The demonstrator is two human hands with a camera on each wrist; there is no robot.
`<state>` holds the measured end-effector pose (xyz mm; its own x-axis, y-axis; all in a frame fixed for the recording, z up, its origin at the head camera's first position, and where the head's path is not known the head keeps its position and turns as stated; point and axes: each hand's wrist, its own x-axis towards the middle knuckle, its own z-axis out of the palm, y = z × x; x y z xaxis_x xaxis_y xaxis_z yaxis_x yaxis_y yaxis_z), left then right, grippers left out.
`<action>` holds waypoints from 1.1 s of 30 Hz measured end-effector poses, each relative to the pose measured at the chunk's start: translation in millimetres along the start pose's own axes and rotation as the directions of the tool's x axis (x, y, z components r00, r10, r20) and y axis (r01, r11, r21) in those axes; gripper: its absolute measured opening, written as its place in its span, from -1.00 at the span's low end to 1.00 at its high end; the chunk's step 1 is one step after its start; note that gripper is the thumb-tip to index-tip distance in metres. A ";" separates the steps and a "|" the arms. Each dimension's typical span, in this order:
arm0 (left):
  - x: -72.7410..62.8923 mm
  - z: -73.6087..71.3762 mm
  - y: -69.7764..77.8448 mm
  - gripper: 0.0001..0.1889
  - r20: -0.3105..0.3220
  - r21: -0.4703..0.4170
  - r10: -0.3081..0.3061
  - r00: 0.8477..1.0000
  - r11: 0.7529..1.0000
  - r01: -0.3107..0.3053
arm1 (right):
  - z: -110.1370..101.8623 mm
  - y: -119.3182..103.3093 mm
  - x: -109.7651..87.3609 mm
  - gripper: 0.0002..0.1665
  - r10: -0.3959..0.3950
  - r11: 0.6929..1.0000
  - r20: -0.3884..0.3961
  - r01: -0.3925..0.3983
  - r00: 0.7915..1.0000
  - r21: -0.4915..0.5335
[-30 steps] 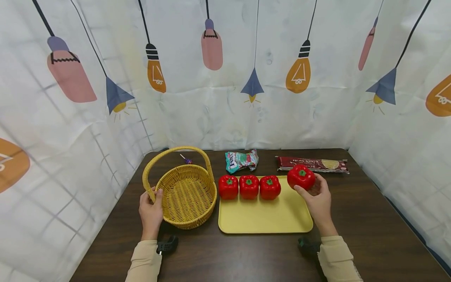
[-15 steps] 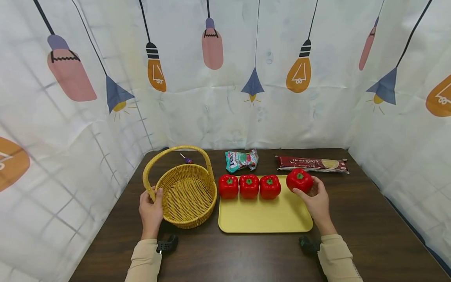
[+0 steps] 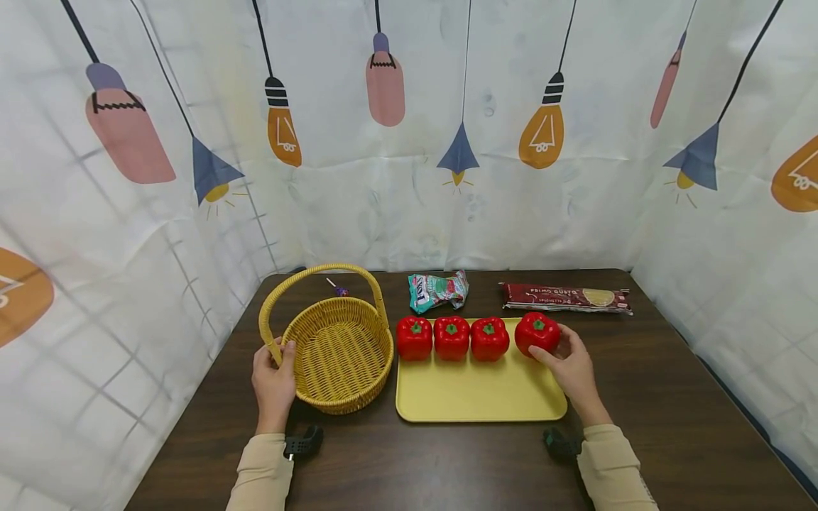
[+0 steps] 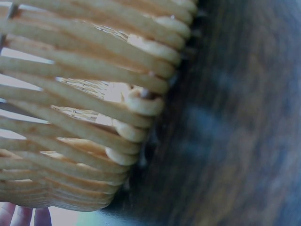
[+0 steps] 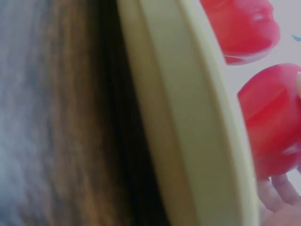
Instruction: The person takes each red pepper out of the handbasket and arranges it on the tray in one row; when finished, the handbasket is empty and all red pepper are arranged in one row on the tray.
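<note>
My right hand (image 3: 571, 369) grips a red bell pepper (image 3: 535, 332) with a green stem, at the right back part of a yellow tray (image 3: 479, 397). To its left on the tray, more red bell peppers (image 3: 451, 339) stand in a row along the back edge. My left hand (image 3: 275, 383) holds the yellow wicker basket (image 3: 341, 355) at its left side, where the tall handle meets the rim; nothing lies inside it. The left wrist view shows the basket's woven wall (image 4: 84, 108) close up. In the right wrist view the gripped pepper (image 5: 273, 127) appears beyond the tray's edge (image 5: 197, 117).
Behind the tray lie a teal and red snack packet (image 3: 438, 291) and a long dark red package (image 3: 567, 298). A small lollipop (image 3: 340, 289) is behind the basket. The dark wooden table (image 3: 434, 468) is bounded by printed white curtains (image 3: 409, 213).
My right hand has shifted slightly left and lower with the pepper, bringing it nearer the row on the tray. The left hand and basket have stayed put.
</note>
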<state>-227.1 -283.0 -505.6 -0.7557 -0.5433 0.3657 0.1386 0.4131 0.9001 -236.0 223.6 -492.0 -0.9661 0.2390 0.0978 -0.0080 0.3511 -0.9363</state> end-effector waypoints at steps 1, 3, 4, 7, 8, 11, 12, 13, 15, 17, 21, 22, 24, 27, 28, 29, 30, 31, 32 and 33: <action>-0.1 -0.1 0.3 -0.62 0.000 0.002 0.002 1.000 1.000 -0.002 | -0.4 0.6 0.4 -0.01 -0.004 1.000 0.004 0.003 1.000 0.008; -0.4 -0.5 1.3 -0.61 -0.001 0.004 0.006 1.000 1.000 -0.006 | -1.4 1.6 0.9 0.01 -0.009 1.000 0.011 0.009 1.000 0.015; -0.6 -0.7 1.6 -0.61 -0.001 0.006 0.008 1.000 1.000 -0.008 | -1.9 2.0 1.1 0.01 -0.011 1.000 0.014 0.010 1.000 0.013; -0.6 -1.0 1.0 -0.62 0.001 0.002 0.009 1.000 1.000 -0.009 | -2.9 2.8 0.8 -0.02 -0.020 1.000 0.028 0.020 0.999 -0.001; -0.5 -1.2 0.6 -0.62 0.001 0.001 0.009 1.000 1.000 -0.009 | -2.9 3.0 0.6 -0.04 -0.026 1.000 0.036 0.027 0.999 -0.007; -0.2 -1.4 -0.3 -0.63 0.004 -0.005 0.008 1.000 1.000 -0.008 | -2.6 3.7 -0.1 -0.08 -0.056 0.998 0.065 0.057 0.996 -0.018; 0.0 -1.5 -0.5 -0.63 0.003 -0.006 0.008 1.000 1.000 -0.008 | -2.5 4.0 -0.2 -0.09 -0.065 0.998 0.076 0.067 0.995 -0.018; 0.0 -1.4 -0.5 -0.63 0.003 -0.007 0.007 1.000 1.000 -0.007 | -2.6 4.2 -0.2 -0.09 -0.071 0.997 0.086 0.073 0.994 -0.018; -0.1 -1.3 0.2 -0.62 0.002 -0.008 0.006 1.000 1.000 -0.006 | -2.8 4.4 -0.1 -0.10 -0.079 0.997 0.105 0.081 0.991 -0.013; -0.2 -1.1 0.8 -0.62 0.001 -0.010 0.003 1.000 1.000 -0.003 | -3.6 4.7 0.6 -0.10 -0.080 0.996 0.120 0.082 0.989 -0.015; -0.6 -0.9 2.1 -0.62 -0.001 -0.012 -0.002 1.000 1.000 0.002 | -6.0 4.4 1.4 -0.11 -0.086 0.995 0.151 0.091 0.985 -0.028; -0.6 -1.0 1.9 -0.62 -0.001 -0.013 -0.004 1.000 1.000 0.004 | -6.5 4.3 1.5 -0.12 -0.090 0.995 0.158 0.096 0.983 -0.032; -0.5 -0.9 2.0 -0.63 0.001 -0.012 -0.005 1.000 1.000 0.005 | -7.3 3.8 1.4 -0.13 -0.108 0.993 0.166 0.115 0.980 -0.037; -0.6 -0.8 1.9 -0.63 0.003 -0.010 -0.007 1.000 1.000 0.007 | -8.1 3.7 1.5 -0.14 -0.143 0.988 0.170 0.151 0.975 -0.036; -0.6 -0.8 2.0 -0.63 0.004 -0.009 -0.007 1.000 1.000 0.007 | -8.1 3.8 1.6 -0.14 -0.154 0.986 0.171 0.162 0.973 -0.034; -0.6 -0.8 2.0 -0.63 0.004 -0.008 -0.008 1.000 1.000 0.008 | -8.2 4.0 1.9 -0.14 -0.165 0.984 0.173 0.173 0.971 -0.034; -0.6 -0.8 1.9 -0.63 0.004 -0.008 -0.009 1.000 1.000 0.009 | -8.3 4.3 2.2 -0.15 -0.174 0.983 0.174 0.182 0.969 -0.035; -0.6 -0.7 1.9 -0.63 0.004 -0.008 -0.009 1.000 1.000 0.009 | -8.3 4.7 2.5 -0.15 -0.180 0.981 0.179 0.190 0.967 -0.037; -0.6 -0.7 1.9 -0.63 0.004 -0.007 -0.010 1.000 1.000 0.010 | -8.3 4.9 2.8 -0.16 -0.185 0.980 0.182 0.195 0.966 -0.039; -0.6 -0.7 2.3 -0.63 0.004 -0.008 -0.009 1.000 1.000 0.009 | -8.5 5.2 3.3 -0.17 -0.189 0.979 0.190 0.200 0.963 -0.041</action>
<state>-225.9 -282.2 -503.7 -0.7592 -0.5442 0.3569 0.1370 0.4025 0.9051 -237.0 233.8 -493.7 -0.9782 -0.0077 0.2074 -0.1906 0.4288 -0.8831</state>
